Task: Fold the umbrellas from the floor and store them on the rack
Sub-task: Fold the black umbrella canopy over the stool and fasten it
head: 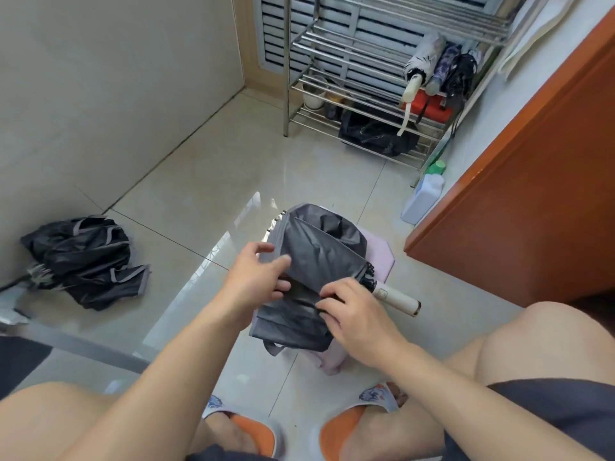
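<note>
Nearest are bare knees and orange slippers [253, 434]. At far left a black umbrella [86, 261] lies crumpled on the floor [199, 194], still unfolded. The left hand [256, 277] pinches a grey panel of the grey umbrella [319, 257]; the right hand [356, 314] has its grip curled on the cloth near the cream handle [397, 298]. Best to smooth each panel one way, wrap tight, then strap. On the rack [332, 51] three folded umbrellas [439, 68] wait.

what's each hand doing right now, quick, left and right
Left hand: pinching the canopy fabric of the grey umbrella.
Right hand: fingers curled onto the same umbrella's fabric, near its cream handle.
</note>
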